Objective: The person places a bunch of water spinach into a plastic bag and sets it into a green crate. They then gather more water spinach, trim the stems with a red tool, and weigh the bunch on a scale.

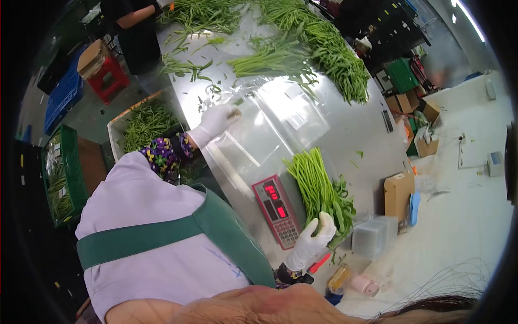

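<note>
In the head view, my left hand (217,122), in a white glove, is over clear plastic bags (270,121) spread on the metal table. Its fingers are curled together at the bag's edge, their tips brownish. Toward the table's near right, my right hand (319,233), also gloved, has thumb and fingers around the leafy end of a bunch of long-stemmed greens (313,175). The stems point away from that hand. Right beside the bunch is a red scale (278,211) with lit red digits and a keypad. The palm side of both hands is hidden.
More greens (332,51) lie along the table's far edge, and a loose pile (264,63) nearer. A crate of greens (148,127) stands beside me. Clear plastic containers (374,237), a cardboard box (398,194) and a red-handled tool (320,263) sit at the right. Another person (132,40) stands opposite.
</note>
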`<state>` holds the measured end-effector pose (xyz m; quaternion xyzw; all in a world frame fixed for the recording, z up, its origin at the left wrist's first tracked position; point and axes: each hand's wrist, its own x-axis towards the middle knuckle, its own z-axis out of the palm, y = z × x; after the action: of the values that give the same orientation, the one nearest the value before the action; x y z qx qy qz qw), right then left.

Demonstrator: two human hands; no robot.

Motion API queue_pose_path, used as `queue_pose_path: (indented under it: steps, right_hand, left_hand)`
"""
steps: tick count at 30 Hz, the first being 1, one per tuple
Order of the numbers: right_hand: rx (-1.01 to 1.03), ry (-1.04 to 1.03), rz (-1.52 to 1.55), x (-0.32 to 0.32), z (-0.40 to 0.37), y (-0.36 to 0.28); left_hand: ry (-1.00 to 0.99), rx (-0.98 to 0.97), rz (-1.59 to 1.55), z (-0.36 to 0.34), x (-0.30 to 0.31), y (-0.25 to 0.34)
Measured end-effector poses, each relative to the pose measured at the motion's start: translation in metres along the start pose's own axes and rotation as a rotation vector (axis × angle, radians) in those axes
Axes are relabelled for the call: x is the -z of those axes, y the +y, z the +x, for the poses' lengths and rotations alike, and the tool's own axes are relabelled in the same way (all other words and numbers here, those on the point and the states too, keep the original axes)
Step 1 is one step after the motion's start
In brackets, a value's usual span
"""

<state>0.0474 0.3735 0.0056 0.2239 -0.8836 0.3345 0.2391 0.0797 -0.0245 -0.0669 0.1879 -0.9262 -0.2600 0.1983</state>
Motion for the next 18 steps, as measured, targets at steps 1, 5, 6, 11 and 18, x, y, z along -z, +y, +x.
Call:
queue_pose_path:
  steps: [1,5,6,11,18]
  right_hand:
    - [0.003,-0.043,-0.052,-0.001,0.024,-0.039]
    - [0.043,-0.086,-0.003,-0.036,0.038,-0.063]
    - [0.048,-0.081,-0.005,-0.047,0.042,-0.071]
    - [0.062,-0.198,0.066,-0.121,0.073,-0.117]
    - [0.112,-0.319,0.047,-0.206,0.103,-0.159]
  left_hand:
    - [0.032,0.09,-0.041,0.033,0.026,-0.023]
    - [0.081,0.268,0.03,0.119,0.047,-0.087]
    - [0.084,0.276,0.078,0.142,0.043,-0.104]
    - [-0.021,0.29,0.224,0.234,-0.004,-0.172]
    - [-0.17,0.268,0.335,0.288,-0.051,-0.227]
